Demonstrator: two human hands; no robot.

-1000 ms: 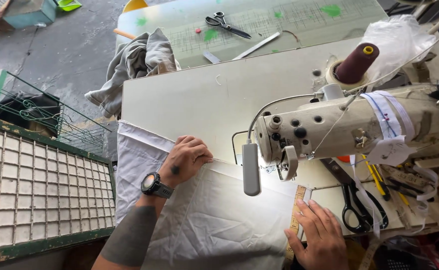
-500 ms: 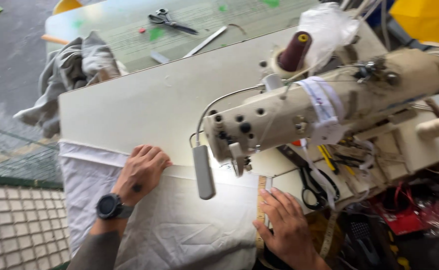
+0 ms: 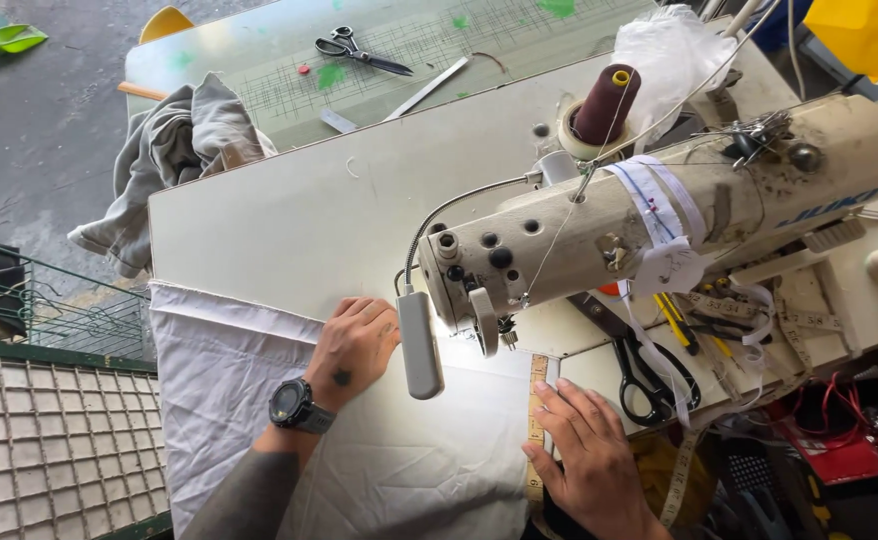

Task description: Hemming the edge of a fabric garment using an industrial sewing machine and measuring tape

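Observation:
A white cloth [image 3: 239, 390] lies spread over the near edge of the sewing table [image 3: 299, 220], running under the cream sewing machine [image 3: 659, 220]. My left hand [image 3: 354, 350], with a black watch on the wrist, presses flat on the cloth just left of the needle. My right hand [image 3: 584, 450] rests flat on the cloth's right edge beside a yellow measuring tape [image 3: 536, 400]. The small lamp [image 3: 419, 345] on a flexible neck hangs between my hands and lights the cloth. The presser foot is partly hidden by the machine head.
Black scissors [image 3: 644, 380] lie right of the needle with pens and tape. A maroon thread cone [image 3: 604, 105] stands behind the machine. Grey garments [image 3: 174, 150] hang off the table's far left corner. A green table [image 3: 259, 70] behind carries more scissors [image 3: 354, 50]. A wire crate stands at left.
The view has shifted and swung left; both hands stay pressed flat on the white cloth in nearly the same places by the needle.

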